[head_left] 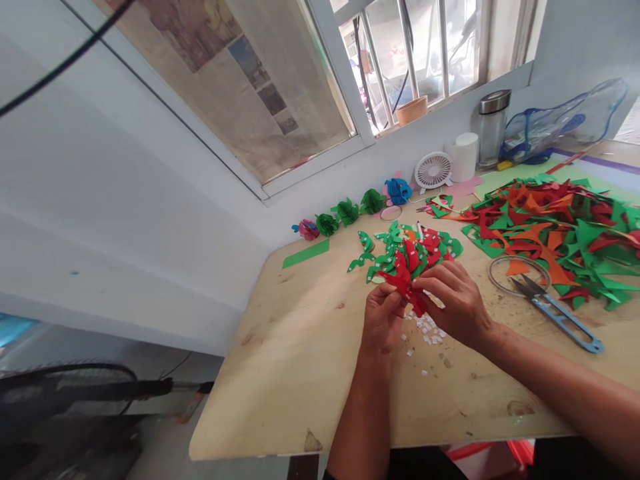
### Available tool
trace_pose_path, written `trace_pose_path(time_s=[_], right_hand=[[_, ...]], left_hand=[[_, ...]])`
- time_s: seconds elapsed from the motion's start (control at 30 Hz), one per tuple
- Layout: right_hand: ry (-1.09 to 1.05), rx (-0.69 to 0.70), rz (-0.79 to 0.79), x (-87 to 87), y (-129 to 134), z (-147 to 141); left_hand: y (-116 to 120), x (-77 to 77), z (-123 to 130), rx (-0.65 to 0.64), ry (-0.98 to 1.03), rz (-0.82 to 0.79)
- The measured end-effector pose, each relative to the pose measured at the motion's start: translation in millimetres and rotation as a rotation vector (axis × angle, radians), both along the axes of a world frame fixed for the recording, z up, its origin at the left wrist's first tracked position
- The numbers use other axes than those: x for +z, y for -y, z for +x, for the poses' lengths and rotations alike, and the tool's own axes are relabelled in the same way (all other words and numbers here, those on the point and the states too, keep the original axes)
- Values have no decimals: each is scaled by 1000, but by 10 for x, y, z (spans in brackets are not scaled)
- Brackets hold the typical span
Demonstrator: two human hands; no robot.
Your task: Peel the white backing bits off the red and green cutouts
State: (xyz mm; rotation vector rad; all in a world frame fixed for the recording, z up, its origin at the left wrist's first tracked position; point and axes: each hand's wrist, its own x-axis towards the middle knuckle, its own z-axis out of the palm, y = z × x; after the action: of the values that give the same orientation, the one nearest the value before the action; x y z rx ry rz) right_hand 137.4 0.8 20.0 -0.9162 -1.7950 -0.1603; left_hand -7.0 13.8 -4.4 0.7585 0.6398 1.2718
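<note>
White squares (433, 339) dot the table (300, 360) below a left hand (383, 320) pinching a red piece (400, 283) between thumb and fingers. Fingertips of the right hand (453, 297) meet its right side; whether they pinch cannot be told. A light grip, edges aligned, should spare the paper creases. Beyond lie cutouts (385, 261); green balls (347, 212) line the wall (310, 197).

Daylight comes through a barred window (420, 57) in the pale wall (205, 220) behind a light wooden table (295, 347)
</note>
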Motion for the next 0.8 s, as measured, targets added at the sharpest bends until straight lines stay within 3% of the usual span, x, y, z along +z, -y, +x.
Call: trace_pose_path(time_s=[0.8], right_hand=[[10,-33,-9,37,66,-38]], left_hand=[[12,-12,-31,-2,-80,60]])
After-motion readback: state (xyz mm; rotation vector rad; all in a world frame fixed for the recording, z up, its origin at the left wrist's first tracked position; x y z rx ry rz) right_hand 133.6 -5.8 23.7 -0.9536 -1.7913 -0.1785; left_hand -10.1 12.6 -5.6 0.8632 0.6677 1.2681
